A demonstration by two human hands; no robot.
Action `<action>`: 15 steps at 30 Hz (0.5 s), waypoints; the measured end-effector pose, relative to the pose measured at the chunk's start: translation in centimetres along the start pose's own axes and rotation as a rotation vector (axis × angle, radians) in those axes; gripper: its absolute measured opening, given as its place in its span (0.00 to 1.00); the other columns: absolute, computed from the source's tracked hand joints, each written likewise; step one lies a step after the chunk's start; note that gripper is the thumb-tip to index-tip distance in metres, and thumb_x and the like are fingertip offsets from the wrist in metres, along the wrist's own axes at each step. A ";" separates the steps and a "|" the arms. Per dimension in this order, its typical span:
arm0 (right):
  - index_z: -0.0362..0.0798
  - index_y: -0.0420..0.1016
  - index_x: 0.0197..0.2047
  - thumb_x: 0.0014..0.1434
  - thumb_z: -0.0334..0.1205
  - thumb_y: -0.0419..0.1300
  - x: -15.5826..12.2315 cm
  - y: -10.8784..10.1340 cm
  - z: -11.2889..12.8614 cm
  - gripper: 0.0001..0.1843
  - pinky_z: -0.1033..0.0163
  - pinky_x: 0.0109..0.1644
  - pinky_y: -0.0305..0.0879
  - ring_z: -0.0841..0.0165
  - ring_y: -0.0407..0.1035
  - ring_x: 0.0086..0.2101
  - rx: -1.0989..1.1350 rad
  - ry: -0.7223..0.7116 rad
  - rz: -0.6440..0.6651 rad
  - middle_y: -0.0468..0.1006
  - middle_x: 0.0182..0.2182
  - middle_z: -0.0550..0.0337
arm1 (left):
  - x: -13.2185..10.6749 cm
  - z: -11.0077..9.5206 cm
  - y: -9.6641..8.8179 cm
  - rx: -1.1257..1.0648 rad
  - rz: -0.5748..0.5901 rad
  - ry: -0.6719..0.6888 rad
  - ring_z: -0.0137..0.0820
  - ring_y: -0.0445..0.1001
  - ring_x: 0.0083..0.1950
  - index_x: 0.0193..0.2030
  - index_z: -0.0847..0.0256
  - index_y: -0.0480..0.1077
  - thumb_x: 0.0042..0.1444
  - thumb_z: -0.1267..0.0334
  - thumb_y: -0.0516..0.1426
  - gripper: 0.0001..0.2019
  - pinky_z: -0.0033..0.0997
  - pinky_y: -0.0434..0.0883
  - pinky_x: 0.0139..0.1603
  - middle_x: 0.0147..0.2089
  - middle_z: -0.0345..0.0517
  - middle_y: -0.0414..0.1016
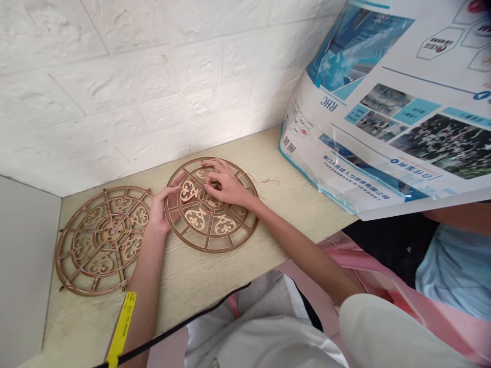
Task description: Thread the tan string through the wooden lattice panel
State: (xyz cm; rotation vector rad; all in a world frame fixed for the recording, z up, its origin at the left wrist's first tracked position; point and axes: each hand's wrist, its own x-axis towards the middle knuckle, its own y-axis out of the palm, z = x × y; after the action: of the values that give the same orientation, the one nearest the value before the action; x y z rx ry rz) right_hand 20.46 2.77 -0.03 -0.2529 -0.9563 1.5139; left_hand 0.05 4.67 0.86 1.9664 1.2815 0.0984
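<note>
A round brown openwork disc (205, 245) with spokes and scroll-shaped insets is in the middle of the table. My left hand (160, 208) grips its left rim, thumb on top and fingers behind, seen through the gaps. Over the disc, near its centre, my right hand (228, 186) has thumb and index finger pinched together. Whatever lies between those fingertips is too small to make out. A thin reddish thread or wire (268, 180) trails past the disc's right edge. To the left lies a second openwork disc (97, 291), with reddish lines along its ribs, partly behind my left forearm.
White brick-patterned wall (153, 71) borders the pale wooden table (299, 204) at the back. A large printed white and blue sheet or bag (326, 153) rises at the right. A grey panel (23, 266) stands at the left. Part of another person (456, 271) shows at lower right.
</note>
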 end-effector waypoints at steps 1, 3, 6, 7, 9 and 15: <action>0.44 0.70 0.29 0.57 0.42 0.54 0.0 0.0 0.0 0.11 0.45 0.72 0.51 0.63 0.53 0.63 0.005 0.001 -0.004 0.65 0.60 0.58 | 0.0 0.0 0.0 -0.002 0.005 0.004 0.38 0.77 0.44 0.58 0.59 0.70 0.51 0.69 0.56 0.25 0.38 0.75 0.47 0.47 0.48 0.77; 0.44 0.70 0.29 0.57 0.42 0.55 0.0 0.0 0.0 0.11 0.46 0.71 0.52 0.63 0.54 0.63 0.013 0.002 -0.008 0.65 0.60 0.57 | 0.1 0.1 -0.1 -0.006 0.015 0.010 0.38 0.77 0.44 0.58 0.59 0.70 0.51 0.69 0.56 0.25 0.38 0.75 0.47 0.47 0.48 0.77; 0.44 0.70 0.29 0.57 0.42 0.55 -0.1 0.0 0.1 0.10 0.46 0.72 0.51 0.63 0.54 0.63 0.021 0.001 -0.016 0.65 0.60 0.57 | 0.1 0.2 -0.2 -0.004 0.023 0.016 0.39 0.77 0.44 0.57 0.59 0.71 0.51 0.69 0.57 0.24 0.39 0.75 0.47 0.48 0.49 0.77; 0.44 0.69 0.29 0.57 0.42 0.55 -0.1 0.0 0.2 0.11 0.46 0.72 0.51 0.63 0.54 0.63 0.024 0.001 -0.018 0.65 0.60 0.57 | 0.1 0.2 -0.2 -0.002 0.021 0.017 0.39 0.77 0.44 0.57 0.58 0.71 0.51 0.69 0.57 0.24 0.39 0.75 0.47 0.48 0.48 0.77; 0.44 0.69 0.29 0.58 0.43 0.55 -0.1 0.0 0.3 0.11 0.46 0.72 0.51 0.63 0.53 0.63 0.030 0.007 -0.021 0.65 0.60 0.57 | 0.1 0.2 -0.1 -0.002 0.010 0.019 0.39 0.77 0.45 0.55 0.58 0.72 0.51 0.70 0.57 0.22 0.39 0.75 0.47 0.47 0.47 0.77; 0.44 0.69 0.29 0.57 0.43 0.56 -0.1 0.0 0.5 0.12 0.48 0.73 0.51 0.64 0.52 0.64 0.045 0.036 -0.043 0.63 0.61 0.57 | -0.1 0.2 0.1 -0.024 0.002 0.014 0.39 0.77 0.46 0.51 0.57 0.75 0.50 0.72 0.56 0.20 0.38 0.75 0.48 0.48 0.47 0.77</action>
State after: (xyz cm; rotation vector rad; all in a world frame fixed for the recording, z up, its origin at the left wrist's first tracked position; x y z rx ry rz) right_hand 20.21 2.45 0.23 -0.2257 -0.8934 1.4851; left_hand 0.22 4.45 0.82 1.9499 1.2815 0.1291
